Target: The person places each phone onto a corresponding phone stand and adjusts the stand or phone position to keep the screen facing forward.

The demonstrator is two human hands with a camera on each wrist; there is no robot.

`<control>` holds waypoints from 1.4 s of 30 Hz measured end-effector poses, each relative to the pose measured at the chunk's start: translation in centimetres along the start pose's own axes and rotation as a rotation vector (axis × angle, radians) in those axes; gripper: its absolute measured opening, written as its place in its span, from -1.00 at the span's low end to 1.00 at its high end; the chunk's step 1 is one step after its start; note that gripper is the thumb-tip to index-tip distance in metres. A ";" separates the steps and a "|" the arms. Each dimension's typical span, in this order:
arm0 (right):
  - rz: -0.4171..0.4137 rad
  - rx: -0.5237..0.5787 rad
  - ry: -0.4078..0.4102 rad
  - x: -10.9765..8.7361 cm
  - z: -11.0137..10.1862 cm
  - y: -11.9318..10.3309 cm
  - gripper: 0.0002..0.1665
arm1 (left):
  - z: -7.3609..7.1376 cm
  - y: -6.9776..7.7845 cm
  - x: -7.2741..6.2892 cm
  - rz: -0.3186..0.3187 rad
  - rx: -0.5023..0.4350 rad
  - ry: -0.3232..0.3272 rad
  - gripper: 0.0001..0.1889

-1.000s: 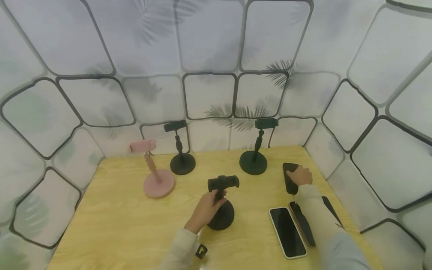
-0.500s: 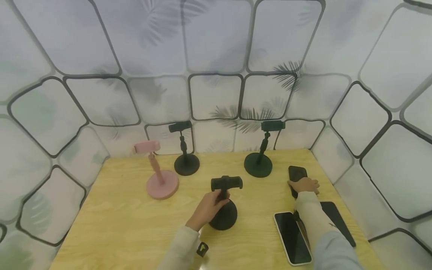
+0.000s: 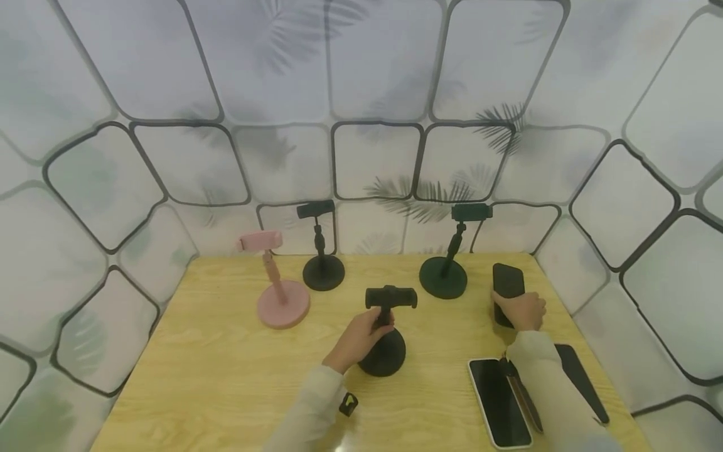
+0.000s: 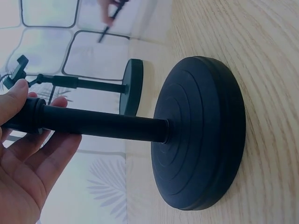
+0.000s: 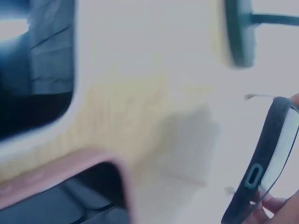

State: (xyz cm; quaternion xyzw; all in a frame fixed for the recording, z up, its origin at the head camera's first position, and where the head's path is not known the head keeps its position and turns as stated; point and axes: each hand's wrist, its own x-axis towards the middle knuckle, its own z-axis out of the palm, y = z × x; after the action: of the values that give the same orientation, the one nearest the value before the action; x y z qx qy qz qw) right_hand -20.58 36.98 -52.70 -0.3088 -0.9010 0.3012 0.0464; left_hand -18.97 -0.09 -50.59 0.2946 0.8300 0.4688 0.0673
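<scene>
My left hand (image 3: 361, 339) grips the pole of a black phone stand (image 3: 384, 361) at the table's middle, just below its clamp head. In the left wrist view, thumb and fingers wrap the upper collar, and the round base (image 4: 201, 135) sits on the wood. At the right back, my right hand (image 3: 524, 311) holds a black smartphone (image 3: 509, 281) by its sides. The right wrist view has that smartphone (image 5: 261, 154) tilted on edge above the table, its port end towards the camera. A blurred right hand (image 4: 106, 11) with the phone also appears in the left wrist view.
Behind stand a pink phone stand (image 3: 283, 306), a second black one (image 3: 324, 274) and a dark green one (image 3: 443, 277). Near the right forearm lie a white-edged phone (image 3: 499, 402), a pink-edged phone (image 3: 528, 402) partly under the sleeve, and a dark phone (image 3: 583, 383). Patterned walls border the table.
My right hand has taken hold of the black smartphone and raised it from the table. My left hand keeps its grip on the stand. The head view has shifted slightly.
</scene>
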 end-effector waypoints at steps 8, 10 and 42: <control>-0.155 0.356 0.160 -6.7 -3.7 -6.5 -0.06 | 0.1 0.0 -0.2 -0.001 0.002 0.010 -0.87; -0.216 0.438 0.170 -9.3 -4.9 -8.4 -0.13 | 0.2 -0.1 -0.2 0.011 -0.001 0.014 -0.86; -0.741 0.742 0.197 -24.5 2.2 -16.4 -0.09 | 0.7 0.6 0.0 -0.008 0.100 0.092 -0.69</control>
State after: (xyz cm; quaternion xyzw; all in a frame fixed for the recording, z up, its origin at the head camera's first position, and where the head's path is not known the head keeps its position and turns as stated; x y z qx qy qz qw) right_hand -10.08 11.23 -42.56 0.0404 -0.7740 0.5326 0.3400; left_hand -18.46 0.72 -50.48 0.2723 0.8559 0.4394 0.0161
